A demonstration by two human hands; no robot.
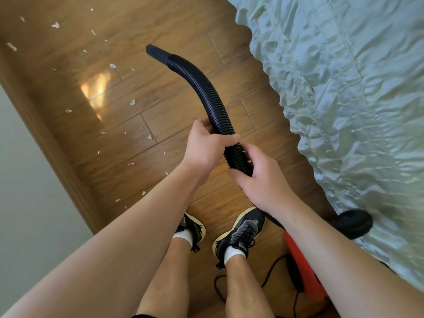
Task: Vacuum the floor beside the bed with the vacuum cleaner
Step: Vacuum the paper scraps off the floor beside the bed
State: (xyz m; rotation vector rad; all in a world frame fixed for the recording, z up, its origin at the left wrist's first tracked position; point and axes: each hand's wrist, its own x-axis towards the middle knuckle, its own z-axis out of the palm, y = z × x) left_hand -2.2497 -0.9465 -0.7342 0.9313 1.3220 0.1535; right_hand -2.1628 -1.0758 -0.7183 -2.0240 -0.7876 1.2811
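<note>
Both forearms are reaching forward from the bottom of the frame. The left hand [206, 145] is curling round the black ribbed hose [202, 86] at centre; the right hand [261, 177] is gripping it just below. Its nozzle [157, 52] is pointing toward the upper left, above the wooden floor [179, 106] beside the bed [344, 88].

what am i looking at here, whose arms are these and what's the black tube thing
This is a single picture from a camera worn on a person's head, looking down, so the arms are the wearer's own. Both hands grip a black ribbed vacuum hose: the left hand nearer the nozzle, the right hand just behind it. The nozzle points toward a wooden floor strewn with small pale scraps. A bed with a pale green cover runs along the right. The red vacuum body sits beside the person's shoes.
</note>
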